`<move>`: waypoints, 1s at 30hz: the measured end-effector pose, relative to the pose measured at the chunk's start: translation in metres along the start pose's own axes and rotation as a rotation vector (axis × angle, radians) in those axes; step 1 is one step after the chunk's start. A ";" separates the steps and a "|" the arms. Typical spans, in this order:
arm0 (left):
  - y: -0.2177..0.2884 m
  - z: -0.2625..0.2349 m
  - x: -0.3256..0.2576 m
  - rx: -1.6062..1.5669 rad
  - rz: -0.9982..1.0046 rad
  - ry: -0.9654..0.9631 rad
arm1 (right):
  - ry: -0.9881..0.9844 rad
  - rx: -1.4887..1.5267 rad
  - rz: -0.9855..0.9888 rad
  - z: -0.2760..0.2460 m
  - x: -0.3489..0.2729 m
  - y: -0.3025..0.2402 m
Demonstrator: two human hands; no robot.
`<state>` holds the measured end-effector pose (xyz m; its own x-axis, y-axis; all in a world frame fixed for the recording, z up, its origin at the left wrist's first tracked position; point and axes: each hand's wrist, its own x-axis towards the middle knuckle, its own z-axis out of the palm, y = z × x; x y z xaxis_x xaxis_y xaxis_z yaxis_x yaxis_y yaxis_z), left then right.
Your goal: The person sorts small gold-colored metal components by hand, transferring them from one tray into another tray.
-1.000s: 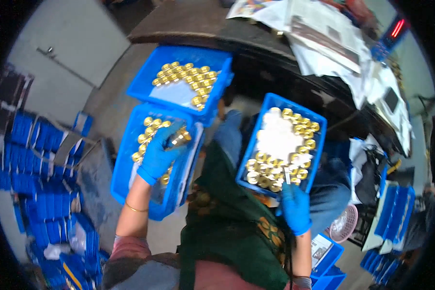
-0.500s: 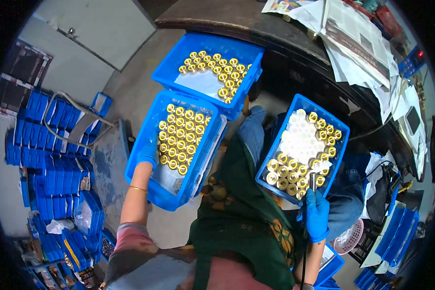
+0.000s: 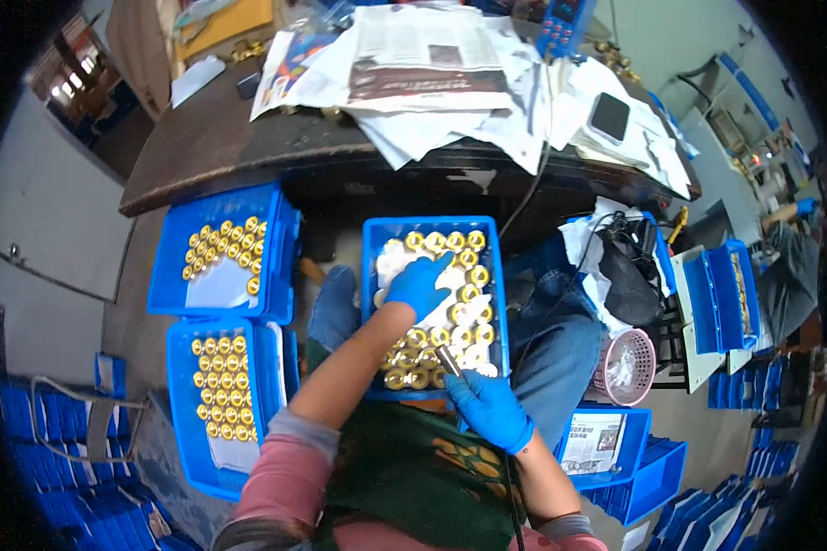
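Observation:
On my lap sits a blue bin (image 3: pixel 369 241) of gold-coloured, ring-topped metal fittings (image 3: pixel 417 354) among white pieces, whose kind I cannot make out. My left hand (image 3: pixel 421 287), in a blue glove, reaches into it over the white pieces. Its fingers are apart near the fittings at the far side, with nothing visible in them. At the bin's near right, my gloved right hand (image 3: pixel 492 410) is closed around a slim metal pen-like tool (image 3: pixel 447 360). The tool's tip points up and left over the fittings, and a black cable (image 3: pixel 513 487) runs down from the hand.
To the left stand two more blue bins (image 3: pixel 177 404) with rows of similar fittings. A dark desk (image 3: pixel 193 151) with newspapers (image 3: pixel 432 60) and a phone (image 3: pixel 610 118) spans the far side. At right are a pink basket (image 3: pixel 626 367) and blue trays (image 3: pixel 648 441); another person stands farther off.
My left hand has left the bin on the left and come over into the lap bin. The view has swung right. My right hand still holds the tool.

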<state>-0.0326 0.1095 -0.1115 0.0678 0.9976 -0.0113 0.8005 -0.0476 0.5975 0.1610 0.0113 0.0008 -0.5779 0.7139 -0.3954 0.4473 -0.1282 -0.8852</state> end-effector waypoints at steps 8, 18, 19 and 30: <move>-0.035 0.052 0.036 -0.261 -0.177 0.378 | 0.057 0.220 0.080 -0.011 -0.001 0.006; 0.063 -0.023 -0.063 -1.846 -0.230 -0.133 | 0.121 0.192 0.085 -0.007 0.020 0.002; 0.068 -0.031 -0.070 -1.816 -0.209 -0.154 | 0.143 0.203 0.065 -0.006 0.019 -0.001; 0.096 -0.047 -0.087 -1.541 -0.283 -0.076 | 0.603 -0.678 -0.346 0.026 0.012 0.002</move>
<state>0.0106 0.0202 -0.0155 0.0928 0.9582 -0.2708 -0.5605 0.2751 0.7811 0.1371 0.0020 -0.0118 -0.3884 0.8950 0.2195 0.7261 0.4439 -0.5251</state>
